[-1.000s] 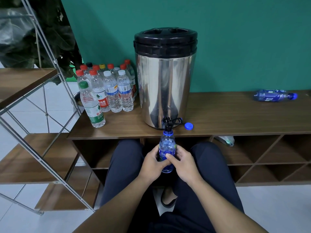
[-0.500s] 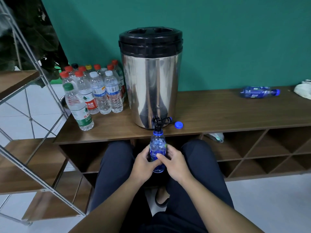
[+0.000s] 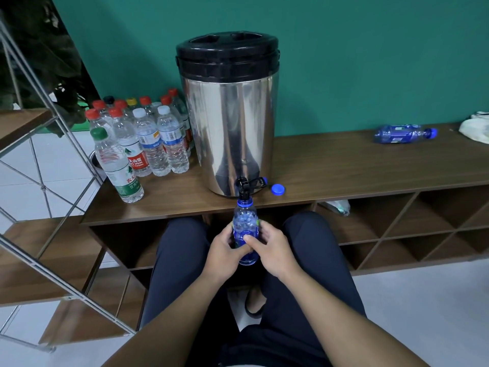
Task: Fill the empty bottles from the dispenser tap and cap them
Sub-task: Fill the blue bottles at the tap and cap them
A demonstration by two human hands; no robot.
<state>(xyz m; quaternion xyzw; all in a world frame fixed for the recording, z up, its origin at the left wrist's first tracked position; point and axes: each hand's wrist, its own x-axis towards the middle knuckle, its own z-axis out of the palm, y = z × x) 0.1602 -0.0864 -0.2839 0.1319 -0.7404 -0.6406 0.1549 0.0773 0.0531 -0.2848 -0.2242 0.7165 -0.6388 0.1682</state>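
Teal wall (image 3: pixel 370 62) filled the background behind a long, low wooden shelf unit (image 3: pixel 357 165) with a dark wood-grain top and open cubbies below, some crossed by diagonal dividers. Pale tiles covered the floor. To the left stood a slanted metal-framed rack (image 3: pixel 39 144) with wooden shelves, and dark leaves showed behind it.

On the shelf top stood a tall, shiny steel dispenser (image 3: pixel 229 139) with a black lid. Its black tap (image 3: pixel 243 187) jutted over the front edge. Just beside its base lay a loose blue cap (image 3: pixel 277 189). Left of the dispenser stood a cluster of clear capped bottles (image 3: pixel 140 144), with red, white, green and yellow tops. Well apart to the right, a blue bottle (image 3: pixel 404 133) lay on its side with its cap on, near a pale crumpled bag (image 3: pixel 476 127) at the frame's edge.

A seated person in dark trousers held a small blue-tinted bottle (image 3: pixel 245 229) upright, its open mouth right under the tap. The clear plastic was ribbed, with a blue neck ring and a coloured label mostly hidden by fingers. The left hand (image 3: pixel 225 250) and the right hand (image 3: pixel 270 250) both wrapped round the bottle's lower body, thumbs pressed on the front.
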